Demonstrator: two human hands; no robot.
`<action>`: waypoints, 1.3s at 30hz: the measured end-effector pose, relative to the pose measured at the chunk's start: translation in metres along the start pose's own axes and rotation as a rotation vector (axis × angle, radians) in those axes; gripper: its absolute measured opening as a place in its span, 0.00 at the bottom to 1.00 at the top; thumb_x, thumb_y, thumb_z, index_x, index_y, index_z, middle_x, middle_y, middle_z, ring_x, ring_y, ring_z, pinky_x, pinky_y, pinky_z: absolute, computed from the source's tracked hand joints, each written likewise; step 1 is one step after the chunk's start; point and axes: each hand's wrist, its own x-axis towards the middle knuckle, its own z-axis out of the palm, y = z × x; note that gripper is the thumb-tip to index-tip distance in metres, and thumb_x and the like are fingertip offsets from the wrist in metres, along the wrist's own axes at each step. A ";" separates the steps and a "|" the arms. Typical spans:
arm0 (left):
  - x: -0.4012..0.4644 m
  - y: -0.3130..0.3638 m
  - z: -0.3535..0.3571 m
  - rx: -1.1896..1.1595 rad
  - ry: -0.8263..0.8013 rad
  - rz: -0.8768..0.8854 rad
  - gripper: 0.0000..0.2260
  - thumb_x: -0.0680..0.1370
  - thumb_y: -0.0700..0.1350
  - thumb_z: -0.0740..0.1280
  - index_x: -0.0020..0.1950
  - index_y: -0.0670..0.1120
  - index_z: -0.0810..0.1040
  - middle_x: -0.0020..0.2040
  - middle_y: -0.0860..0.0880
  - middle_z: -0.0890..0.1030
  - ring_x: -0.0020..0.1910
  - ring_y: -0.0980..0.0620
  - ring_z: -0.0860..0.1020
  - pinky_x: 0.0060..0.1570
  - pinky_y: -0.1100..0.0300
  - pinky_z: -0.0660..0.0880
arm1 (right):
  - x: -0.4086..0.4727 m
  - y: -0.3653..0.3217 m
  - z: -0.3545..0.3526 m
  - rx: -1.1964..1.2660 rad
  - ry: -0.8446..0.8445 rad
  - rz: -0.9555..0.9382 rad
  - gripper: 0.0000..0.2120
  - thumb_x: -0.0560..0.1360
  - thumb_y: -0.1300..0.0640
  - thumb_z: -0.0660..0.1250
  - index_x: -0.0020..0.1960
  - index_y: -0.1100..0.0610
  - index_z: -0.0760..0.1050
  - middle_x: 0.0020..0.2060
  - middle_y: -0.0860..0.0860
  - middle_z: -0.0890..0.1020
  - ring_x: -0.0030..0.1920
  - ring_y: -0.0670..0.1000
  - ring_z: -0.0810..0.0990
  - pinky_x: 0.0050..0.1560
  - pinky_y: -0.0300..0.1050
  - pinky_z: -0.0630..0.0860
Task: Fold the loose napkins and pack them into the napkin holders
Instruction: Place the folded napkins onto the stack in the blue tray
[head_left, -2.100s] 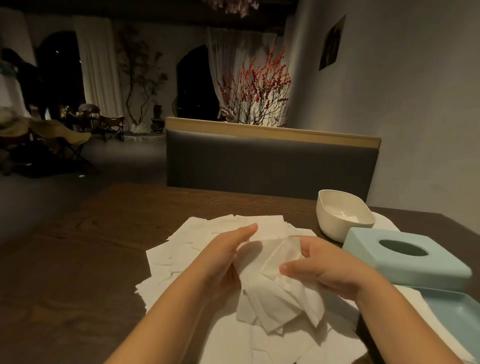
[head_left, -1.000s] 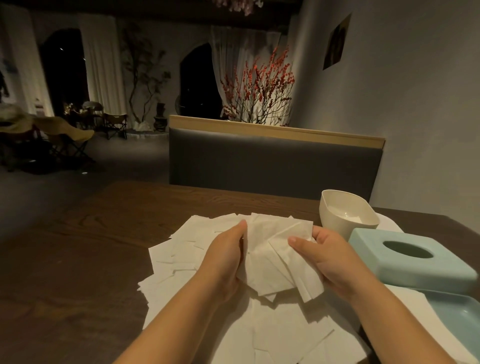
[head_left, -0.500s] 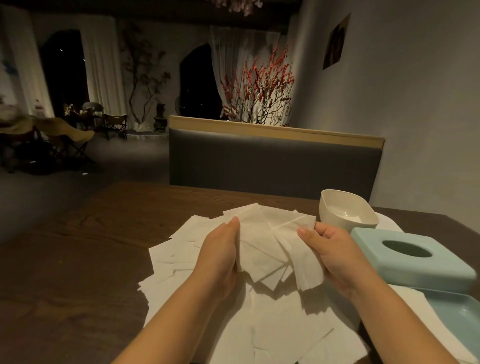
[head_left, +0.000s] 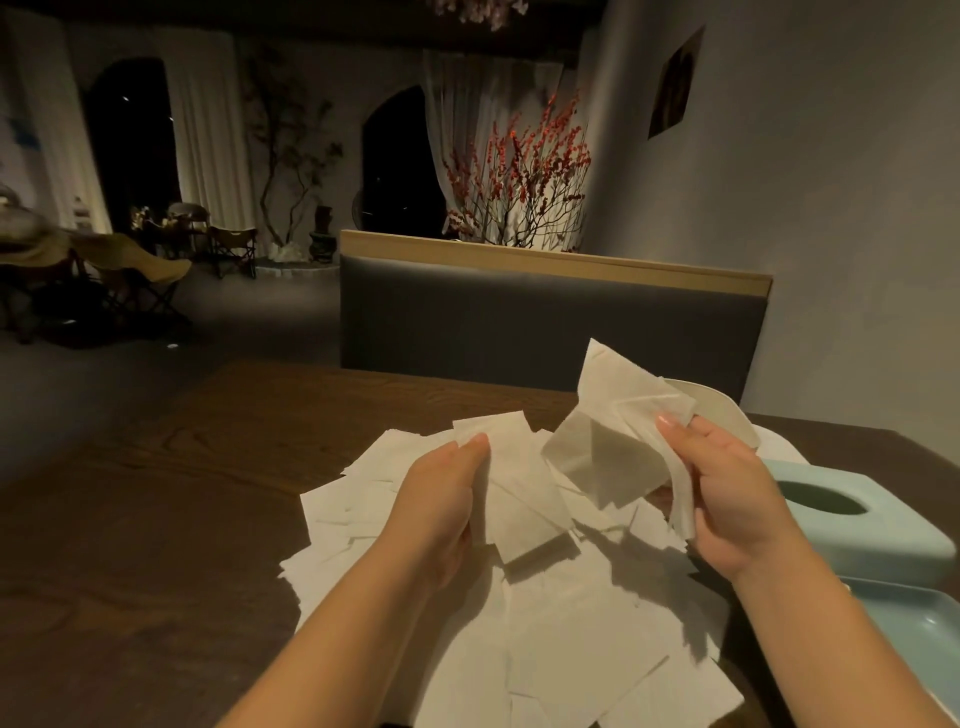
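- The dim room is spreading out far behind: white curtains (head_left: 208, 140) and dark arches on the far left, folding chairs (head_left: 228, 249) by them, and a red berry bush (head_left: 519, 176) sitting behind a grey bench back (head_left: 545, 327).
- The dark wooden table (head_left: 156, 519) is filling the near part of the view.
- A big messy pile of loose napkins (head_left: 545, 649) is lying flat on the table, in the middle and close to the person.
- A pale blue napkin holder (head_left: 857, 525) with an oval hole on top is sitting on the right, just beside the pile. A pale blue tray (head_left: 914, 634) is lying nearer, at the right edge.
- A white bowl (head_left: 727, 415) is sitting far right, partly hiding behind the raised napkins.
- The left hand (head_left: 441, 499) is holding one napkin (head_left: 524, 499) at its left edge, with fingers curling round it. The napkin's long side is running from far to near.
- The right hand (head_left: 727, 493) is pinching a small bunch of napkins (head_left: 618, 431) up off the pile, thumb on top. The bunch is fanning out to the left and up from the fingers.
- The two held lots are just beside each other, with a small gap between them.
- The right hand is the one nearer the holder, so I think its bunch is going to be the easier one to pack, once it is folded.
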 end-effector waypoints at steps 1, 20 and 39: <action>0.001 -0.001 0.000 0.037 -0.003 0.016 0.08 0.85 0.52 0.60 0.52 0.48 0.70 0.44 0.56 0.75 0.44 0.56 0.74 0.53 0.57 0.71 | -0.001 0.000 0.001 0.013 -0.058 0.013 0.08 0.75 0.54 0.67 0.53 0.49 0.81 0.47 0.53 0.87 0.46 0.54 0.85 0.46 0.53 0.82; -0.010 -0.001 -0.002 0.096 -0.278 -0.060 0.15 0.81 0.54 0.63 0.46 0.48 0.86 0.41 0.44 0.86 0.38 0.46 0.85 0.40 0.55 0.80 | 0.000 0.030 0.022 -0.854 -0.047 -0.107 0.17 0.73 0.46 0.73 0.58 0.45 0.71 0.48 0.41 0.76 0.46 0.45 0.78 0.42 0.37 0.76; -0.001 -0.006 -0.009 0.236 -0.314 -0.186 0.12 0.83 0.42 0.61 0.46 0.42 0.83 0.44 0.42 0.85 0.49 0.40 0.82 0.55 0.48 0.78 | -0.004 -0.016 -0.008 -0.829 -0.141 -0.194 0.03 0.72 0.55 0.73 0.40 0.52 0.83 0.34 0.44 0.83 0.41 0.47 0.81 0.39 0.37 0.75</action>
